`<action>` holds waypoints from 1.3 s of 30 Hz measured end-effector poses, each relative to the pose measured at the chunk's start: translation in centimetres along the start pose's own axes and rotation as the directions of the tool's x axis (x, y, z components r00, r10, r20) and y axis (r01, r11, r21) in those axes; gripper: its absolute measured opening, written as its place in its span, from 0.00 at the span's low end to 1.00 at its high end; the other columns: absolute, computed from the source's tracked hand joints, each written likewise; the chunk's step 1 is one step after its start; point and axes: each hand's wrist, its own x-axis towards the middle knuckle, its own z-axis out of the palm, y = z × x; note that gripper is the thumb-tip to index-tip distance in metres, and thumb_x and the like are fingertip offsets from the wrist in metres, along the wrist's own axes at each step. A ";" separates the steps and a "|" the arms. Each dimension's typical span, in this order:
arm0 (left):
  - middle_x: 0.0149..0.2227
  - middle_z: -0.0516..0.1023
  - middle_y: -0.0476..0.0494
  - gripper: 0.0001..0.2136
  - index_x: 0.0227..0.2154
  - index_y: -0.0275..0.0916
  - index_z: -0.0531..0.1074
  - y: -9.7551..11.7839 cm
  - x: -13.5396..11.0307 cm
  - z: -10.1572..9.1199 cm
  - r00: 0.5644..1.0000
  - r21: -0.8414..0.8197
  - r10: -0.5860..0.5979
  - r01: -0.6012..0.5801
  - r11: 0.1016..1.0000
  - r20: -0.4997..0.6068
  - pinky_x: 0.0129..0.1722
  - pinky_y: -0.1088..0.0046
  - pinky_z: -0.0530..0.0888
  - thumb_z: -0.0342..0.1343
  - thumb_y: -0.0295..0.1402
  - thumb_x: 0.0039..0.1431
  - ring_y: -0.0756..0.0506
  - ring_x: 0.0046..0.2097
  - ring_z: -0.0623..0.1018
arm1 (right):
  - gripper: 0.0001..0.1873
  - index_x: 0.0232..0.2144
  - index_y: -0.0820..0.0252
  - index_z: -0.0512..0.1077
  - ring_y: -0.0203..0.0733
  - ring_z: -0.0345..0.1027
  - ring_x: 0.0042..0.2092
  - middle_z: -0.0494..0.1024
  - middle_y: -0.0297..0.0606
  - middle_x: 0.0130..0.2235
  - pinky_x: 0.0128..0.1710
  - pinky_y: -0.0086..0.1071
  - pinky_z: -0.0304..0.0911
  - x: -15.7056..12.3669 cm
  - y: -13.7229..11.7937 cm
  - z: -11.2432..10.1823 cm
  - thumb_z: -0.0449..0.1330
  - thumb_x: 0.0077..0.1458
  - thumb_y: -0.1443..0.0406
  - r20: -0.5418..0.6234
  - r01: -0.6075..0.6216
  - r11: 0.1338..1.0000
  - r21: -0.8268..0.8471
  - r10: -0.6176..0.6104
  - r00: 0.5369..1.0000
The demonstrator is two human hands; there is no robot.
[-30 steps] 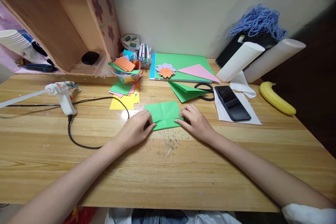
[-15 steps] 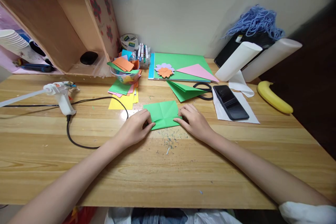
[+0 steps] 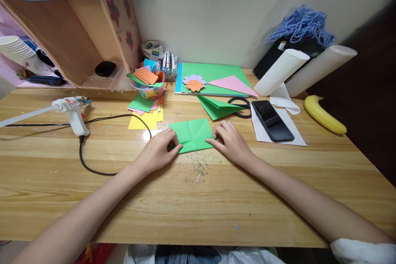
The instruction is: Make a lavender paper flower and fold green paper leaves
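A creased green paper square lies on the wooden table in front of me. My left hand pinches its near left corner with curled fingers. My right hand presses and pinches its near right edge, fingers bent over the fold. The paper's near edge is folded up between both hands.
A white glue gun with a black cord lies at the left. A bowl of paper scraps, stacked coloured sheets, a paper flower, scissors, a phone, paper rolls and a banana line the back and right.
Both hands stay on the green paper with only slight finger shifts; the view has drifted a little.
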 end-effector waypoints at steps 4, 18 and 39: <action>0.35 0.69 0.44 0.04 0.34 0.37 0.65 0.1 0.0 0.1 0.998 0.071 0.048 -0.046 0.996 -0.029 0.34 0.70 0.67 0.50 0.28 0.54 0.47 0.37 0.69 | 0.11 0.25 0.58 0.61 0.44 0.59 0.37 0.65 0.39 0.32 0.34 0.36 0.57 0.0 0.1 0.0 0.56 0.52 0.58 -0.001 -0.009 1.000 -0.011 0.009 1.000; 0.54 0.67 0.50 0.19 0.54 0.45 0.59 1.1 -0.2 0.1 0.894 0.371 0.377 -0.444 0.816 0.241 0.58 0.56 0.50 0.43 0.27 0.61 0.45 0.57 0.61 | 0.11 0.25 0.58 0.61 0.44 0.59 0.37 0.65 0.39 0.33 0.35 0.36 0.57 0.1 0.1 0.0 0.56 0.52 0.59 0.003 0.008 1.000 -0.024 -0.008 1.000; 0.56 0.62 0.35 0.22 0.55 0.37 0.57 1.6 -0.9 0.8 0.894 0.350 0.354 -0.436 0.829 0.277 0.54 0.57 0.63 0.45 0.27 0.56 0.40 0.56 0.63 | 0.07 0.27 0.58 0.63 0.44 0.59 0.37 0.65 0.40 0.33 0.36 0.36 0.58 0.1 0.2 0.2 0.53 0.55 0.62 0.009 0.016 0.999 -0.043 -0.016 1.000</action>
